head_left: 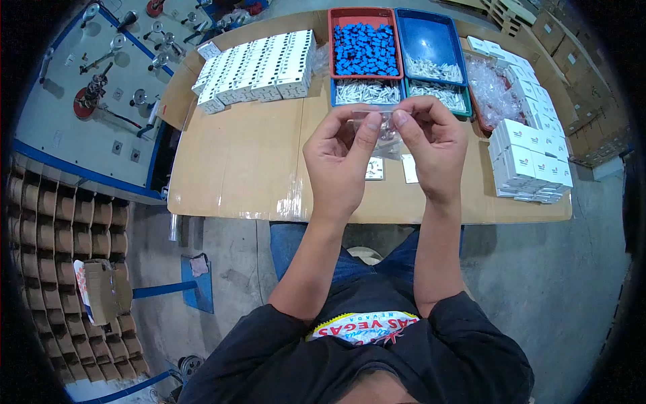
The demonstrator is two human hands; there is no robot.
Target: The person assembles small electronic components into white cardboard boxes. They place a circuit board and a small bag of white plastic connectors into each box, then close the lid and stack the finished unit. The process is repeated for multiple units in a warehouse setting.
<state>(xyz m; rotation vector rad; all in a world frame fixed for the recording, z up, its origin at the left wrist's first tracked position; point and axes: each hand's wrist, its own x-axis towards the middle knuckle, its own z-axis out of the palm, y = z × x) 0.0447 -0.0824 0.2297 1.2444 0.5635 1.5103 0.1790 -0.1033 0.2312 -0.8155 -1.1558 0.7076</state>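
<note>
Between my two hands hangs a small clear plastic bag (388,143), with small items inside that I cannot make out. My left hand (338,161) pinches the bag's top edge with thumb and fingertips. On the other side, my right hand (437,151) grips the same edge in a like pinch, its thumb close to the left one. Below the bag, a small white box or card with printed marks (375,169) lies on the cardboard table cover (256,155). Beside it is a plain white slip (410,170), partly hidden by my right hand.
A red tray (330,40) holds many blue pieces. A blue tray (431,40) holds white pieces, with more white pieces in trays below. White boxes stand in rows at left (256,71) and stacked at right (528,161). Clear bags (490,91) heap beside the right stack.
</note>
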